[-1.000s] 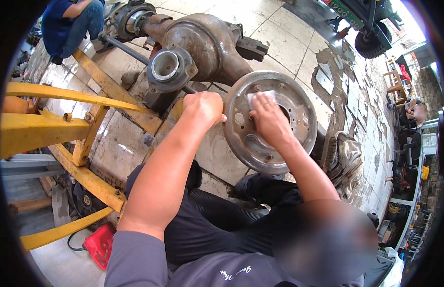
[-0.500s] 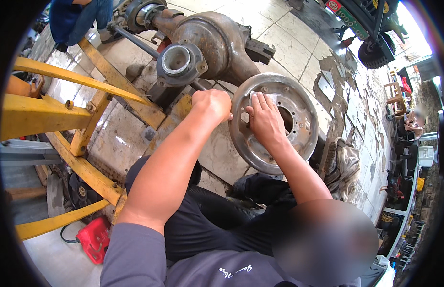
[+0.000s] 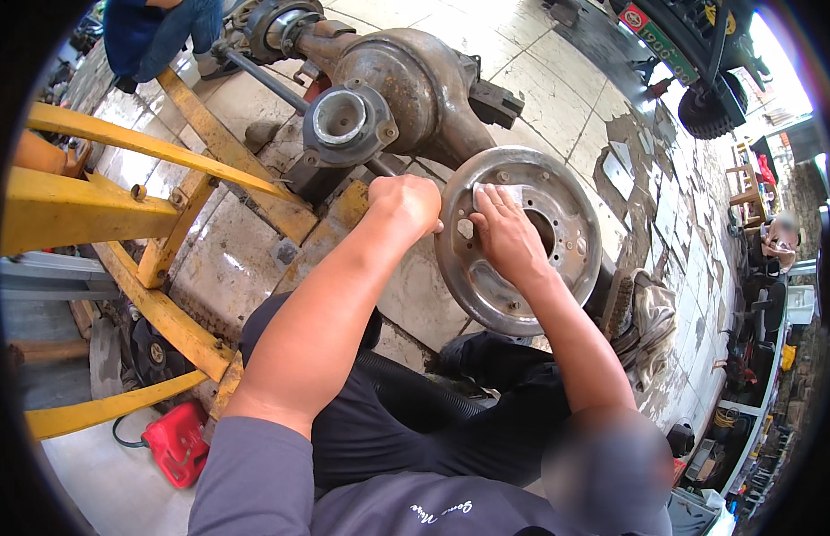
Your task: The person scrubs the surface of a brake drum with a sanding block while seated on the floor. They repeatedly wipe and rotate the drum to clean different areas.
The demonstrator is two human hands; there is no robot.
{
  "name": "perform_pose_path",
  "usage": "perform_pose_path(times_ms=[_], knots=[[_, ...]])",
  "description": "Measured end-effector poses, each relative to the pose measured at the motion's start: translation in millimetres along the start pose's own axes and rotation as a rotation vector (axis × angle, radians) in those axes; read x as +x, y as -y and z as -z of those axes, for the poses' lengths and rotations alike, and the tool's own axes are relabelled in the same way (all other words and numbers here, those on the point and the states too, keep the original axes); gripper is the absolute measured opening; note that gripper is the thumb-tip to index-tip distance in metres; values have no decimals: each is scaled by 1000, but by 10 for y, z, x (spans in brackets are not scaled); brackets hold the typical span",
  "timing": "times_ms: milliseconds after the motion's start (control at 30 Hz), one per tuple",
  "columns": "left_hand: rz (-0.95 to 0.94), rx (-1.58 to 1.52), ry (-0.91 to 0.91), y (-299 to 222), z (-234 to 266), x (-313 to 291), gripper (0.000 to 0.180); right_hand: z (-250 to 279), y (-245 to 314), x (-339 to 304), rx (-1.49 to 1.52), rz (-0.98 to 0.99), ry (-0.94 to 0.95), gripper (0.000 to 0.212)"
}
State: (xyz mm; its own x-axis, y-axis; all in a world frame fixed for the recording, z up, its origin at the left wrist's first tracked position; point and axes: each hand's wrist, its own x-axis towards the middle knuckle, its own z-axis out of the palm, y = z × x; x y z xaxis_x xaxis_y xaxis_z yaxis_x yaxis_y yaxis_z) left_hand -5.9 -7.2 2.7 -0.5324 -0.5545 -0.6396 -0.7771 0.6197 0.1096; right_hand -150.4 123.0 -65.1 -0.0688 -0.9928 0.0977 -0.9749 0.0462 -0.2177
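Observation:
A round, dull metal backing plate (image 3: 571, 201) with a large centre hole and small holes around it stands tilted in front of me. My left hand (image 3: 406, 205) is closed at its left rim, the fingertips mostly hidden behind the knuckles. My right hand (image 3: 511, 234) lies with its fingers stretched over the plate's face, left of the centre hole. Under those fingers is a small whitish sheet (image 3: 515, 192), pressed to the metal; whether it is cloth or paper I cannot tell.
Beyond the plate lies a rusty axle housing (image 3: 393, 76) with a flanged hub (image 3: 339, 118). A yellow steel frame (image 3: 84, 214) stands left, near a red canister (image 3: 176, 444). Crumpled cloth (image 3: 649, 322) and broken tiles (image 3: 670, 201) lie right. Another person (image 3: 178, 36) is at far left.
The whole scene has shifted slightly right and down in the picture. Both hands keep nearly the same places on the plate, the right one still over the whitish sheet.

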Motion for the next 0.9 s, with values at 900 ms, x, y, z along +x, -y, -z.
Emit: perform_pose_path(times_ms=[900], knots=[[-29,-45,15,25,31,-12,49,96,-93,-23,163,23,5,41]])
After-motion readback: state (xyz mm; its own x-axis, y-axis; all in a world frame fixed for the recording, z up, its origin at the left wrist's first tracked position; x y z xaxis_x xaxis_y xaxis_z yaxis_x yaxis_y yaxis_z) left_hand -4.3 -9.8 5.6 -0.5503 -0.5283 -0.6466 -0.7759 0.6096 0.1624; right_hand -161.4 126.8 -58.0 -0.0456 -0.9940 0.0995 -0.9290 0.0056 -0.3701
